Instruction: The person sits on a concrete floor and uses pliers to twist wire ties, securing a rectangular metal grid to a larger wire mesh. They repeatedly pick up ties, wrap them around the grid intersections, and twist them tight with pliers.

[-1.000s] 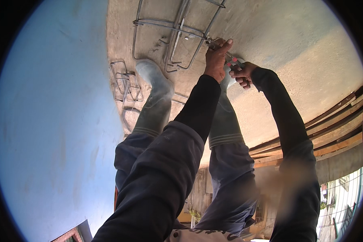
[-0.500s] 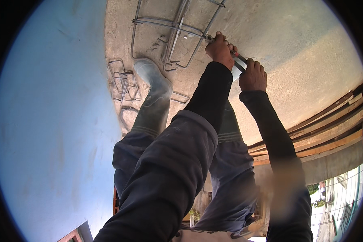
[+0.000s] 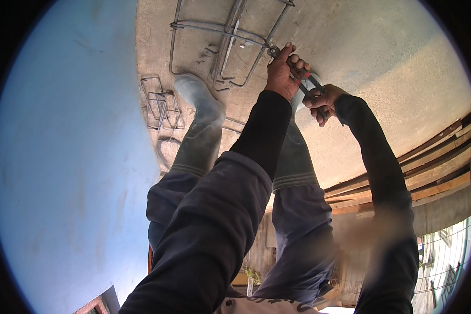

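Note:
A pair of pincers (image 3: 312,82) with dark handles and red marks slants across the middle top of the head view. Its head meets a corner of the rebar cage (image 3: 254,69), where a bar and a stirrup cross. My left hand (image 3: 281,78) is closed around the pincers just behind that head, thumb pointing up toward the bars. The handle ends are in my right hand (image 3: 327,99), its fingers wrapped round them. Any tie wire at the joint is too small to make out. The cage lies on the concrete floor, beyond my boots.
Several loose bent stirrups (image 3: 162,107) lie by the blue wall (image 3: 68,146) on the left. My left boot (image 3: 196,97) stands close to the cage's near end. Wooden planks (image 3: 429,172) are stacked along the right side. Scraps of wire lie on the concrete (image 3: 392,89).
My right hand has turned and swung down and nearer, bringing the handles round with it. The left hand keeps its place at the cage corner, rolled slightly. More of the pincers' handles shows.

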Motion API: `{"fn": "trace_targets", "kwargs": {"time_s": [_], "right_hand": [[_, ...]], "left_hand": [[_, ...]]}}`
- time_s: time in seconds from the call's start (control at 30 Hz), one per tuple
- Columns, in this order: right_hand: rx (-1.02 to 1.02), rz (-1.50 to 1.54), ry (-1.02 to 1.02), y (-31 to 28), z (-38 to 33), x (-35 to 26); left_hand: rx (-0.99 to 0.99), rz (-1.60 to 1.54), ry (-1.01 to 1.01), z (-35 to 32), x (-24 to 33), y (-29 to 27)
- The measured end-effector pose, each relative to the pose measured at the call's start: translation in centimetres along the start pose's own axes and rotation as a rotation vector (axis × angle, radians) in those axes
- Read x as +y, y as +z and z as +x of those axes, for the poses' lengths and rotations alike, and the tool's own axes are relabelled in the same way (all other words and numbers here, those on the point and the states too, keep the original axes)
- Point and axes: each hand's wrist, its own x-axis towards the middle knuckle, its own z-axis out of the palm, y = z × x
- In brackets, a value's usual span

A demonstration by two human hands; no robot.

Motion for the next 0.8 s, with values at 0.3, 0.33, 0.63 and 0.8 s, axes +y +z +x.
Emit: {"fn": "trace_targets", "kwargs": {"time_s": [0.3, 0.33, 0.63, 0.8], "right_hand": [[0.936, -1.020, -0.440, 5.3, -0.2, 2.1], [0.622, -0.576, -0.247, 3.4, 0.4, 1.8], [-0.185, 0.569, -0.159, 5.6, 1.4, 5.7], [0.286, -0.080, -0.321, 10.7, 0.2, 5.5]], "left_hand": [[0.460, 0.543, 0.007, 2.3, -1.3, 1.5], [0.552, 0.526, 0.063, 1.6, -1.7, 2.9], [0.381, 0.556, -0.014, -3.5, 1.5, 1.0], [0.377, 0.615, 0.067, -6.5, 1.8, -0.2]]}}
